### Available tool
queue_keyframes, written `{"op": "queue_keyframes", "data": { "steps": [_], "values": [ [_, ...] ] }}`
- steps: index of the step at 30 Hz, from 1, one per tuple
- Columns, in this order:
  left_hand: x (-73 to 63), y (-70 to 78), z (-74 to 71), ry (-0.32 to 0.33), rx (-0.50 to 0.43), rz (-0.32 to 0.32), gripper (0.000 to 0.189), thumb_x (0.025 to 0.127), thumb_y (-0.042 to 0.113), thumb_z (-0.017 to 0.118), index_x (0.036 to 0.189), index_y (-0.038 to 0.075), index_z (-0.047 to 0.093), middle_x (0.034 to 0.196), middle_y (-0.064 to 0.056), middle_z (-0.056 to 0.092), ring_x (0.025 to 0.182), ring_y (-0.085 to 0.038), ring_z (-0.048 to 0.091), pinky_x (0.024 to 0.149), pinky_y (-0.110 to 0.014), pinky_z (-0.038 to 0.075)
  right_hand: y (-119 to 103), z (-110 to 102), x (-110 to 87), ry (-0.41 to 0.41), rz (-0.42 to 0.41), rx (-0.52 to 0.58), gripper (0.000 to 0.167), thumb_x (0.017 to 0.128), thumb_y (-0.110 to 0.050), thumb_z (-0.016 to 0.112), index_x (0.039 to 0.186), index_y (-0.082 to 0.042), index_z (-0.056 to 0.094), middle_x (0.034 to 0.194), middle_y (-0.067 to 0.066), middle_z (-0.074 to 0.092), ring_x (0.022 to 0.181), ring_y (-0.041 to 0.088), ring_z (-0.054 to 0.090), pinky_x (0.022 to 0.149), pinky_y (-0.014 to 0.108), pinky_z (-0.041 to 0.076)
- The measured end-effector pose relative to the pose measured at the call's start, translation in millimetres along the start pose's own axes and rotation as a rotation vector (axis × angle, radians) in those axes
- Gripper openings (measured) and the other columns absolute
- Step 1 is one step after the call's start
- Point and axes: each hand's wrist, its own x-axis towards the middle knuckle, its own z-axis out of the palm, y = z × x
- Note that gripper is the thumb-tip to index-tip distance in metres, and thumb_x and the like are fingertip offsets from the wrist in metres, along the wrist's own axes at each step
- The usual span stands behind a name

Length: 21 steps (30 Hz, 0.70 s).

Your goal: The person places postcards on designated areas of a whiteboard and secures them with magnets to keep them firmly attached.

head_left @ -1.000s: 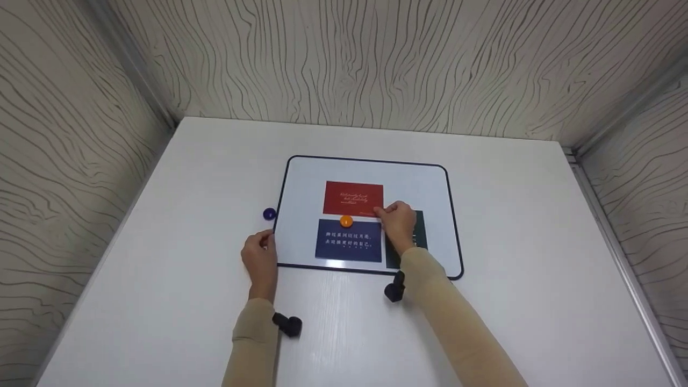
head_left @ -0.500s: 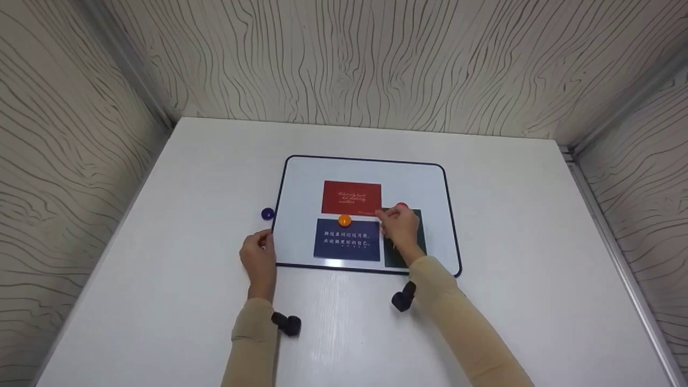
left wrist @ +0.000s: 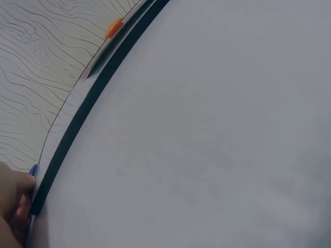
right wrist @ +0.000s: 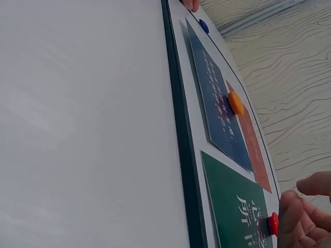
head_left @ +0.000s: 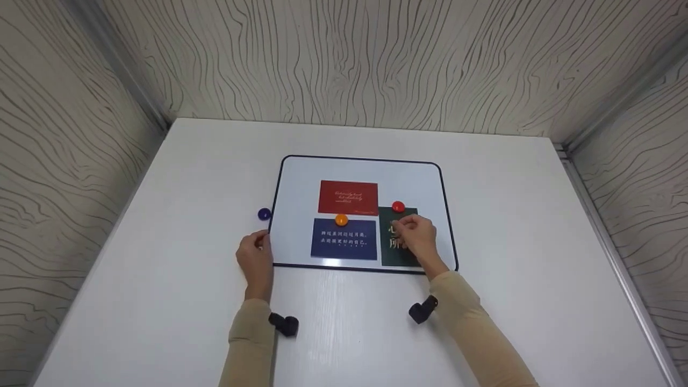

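Observation:
A whiteboard (head_left: 301, 177) with a dark frame lies on the table. In the head view, my left hand (head_left: 255, 263) grips its left edge near the lower corner, thumb and fingers at the frame (left wrist: 39, 199) in the left wrist view. My right hand (head_left: 419, 236) hovers over the green card (head_left: 395, 257), fingers loosely bent and holding nothing. A red round magnet (head_left: 398, 206) sits on the green card's top edge, just beyond those fingertips. In the right wrist view, a gap shows between my thumb and forefinger (right wrist: 290, 209).
An orange magnet (head_left: 341, 220) sits at the top edge of the blue card (head_left: 344, 250), just below the red card (head_left: 348, 197). A purple-blue magnet (head_left: 264, 214) lies on the table beside the board's left edge. Patterned walls (head_left: 344, 64) surround the white table (head_left: 505, 215).
My right hand has let go of the red magnet, leaving it on the green card's top edge, and has drawn back toward the lower right. My left hand keeps its hold on the board.

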Motion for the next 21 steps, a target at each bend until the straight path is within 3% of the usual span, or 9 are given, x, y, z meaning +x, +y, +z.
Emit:
{"op": "queue_keyframes", "data": {
  "steps": [5, 11, 15, 21],
  "values": [
    [-0.8, 1.1, 0.4, -0.002, 0.006, -0.011, 0.014, 0.091, 0.004, 0.062, 0.101, 0.0, 0.071, 0.092, -0.017, 0.068, 0.085, -0.023, 0.061, 0.065, -0.018, 0.046, 7, -19, 0.7, 0.041, 0.022, -0.068, 0.02, 0.092, -0.016, 0.062, 0.104, 0.0, 0.064, 0.085, 0.009, 0.067, 0.066, 0.011, 0.058, 0.059, 0.017, 0.049],
    [-0.5, 0.4, -0.1, 0.015, 0.008, 0.004, 0.014, 0.091, 0.004, 0.063, 0.101, 0.0, 0.072, 0.091, -0.017, 0.069, 0.083, -0.024, 0.062, 0.065, -0.017, 0.046, 20, -40, 3.6, 0.164, 0.034, -0.159, 0.021, 0.092, -0.015, 0.06, 0.104, 0.002, 0.064, 0.096, 0.018, 0.067, 0.077, 0.016, 0.057, 0.062, 0.016, 0.043],
    [-0.3, 0.2, 0.1, 0.016, 0.006, 0.002, 0.014, 0.09, 0.004, 0.063, 0.101, 0.001, 0.072, 0.091, -0.016, 0.069, 0.084, -0.023, 0.062, 0.065, -0.016, 0.045, 28, -51, 5.1, 0.234, 0.028, -0.167, 0.02, 0.091, -0.014, 0.06, 0.101, 0.004, 0.065, 0.096, 0.02, 0.067, 0.078, 0.018, 0.057, 0.062, 0.015, 0.041],
    [-1.1, 1.4, 0.1, 0.026, 0.007, 0.004, 0.013, 0.09, 0.004, 0.063, 0.099, 0.001, 0.072, 0.089, -0.017, 0.069, 0.082, -0.024, 0.063, 0.064, -0.017, 0.045, 37, -60, 5.5, 0.27, 0.031, -0.16, 0.021, 0.091, -0.013, 0.06, 0.101, 0.005, 0.065, 0.094, 0.02, 0.066, 0.078, 0.018, 0.058, 0.063, 0.015, 0.04]
  ]
}}
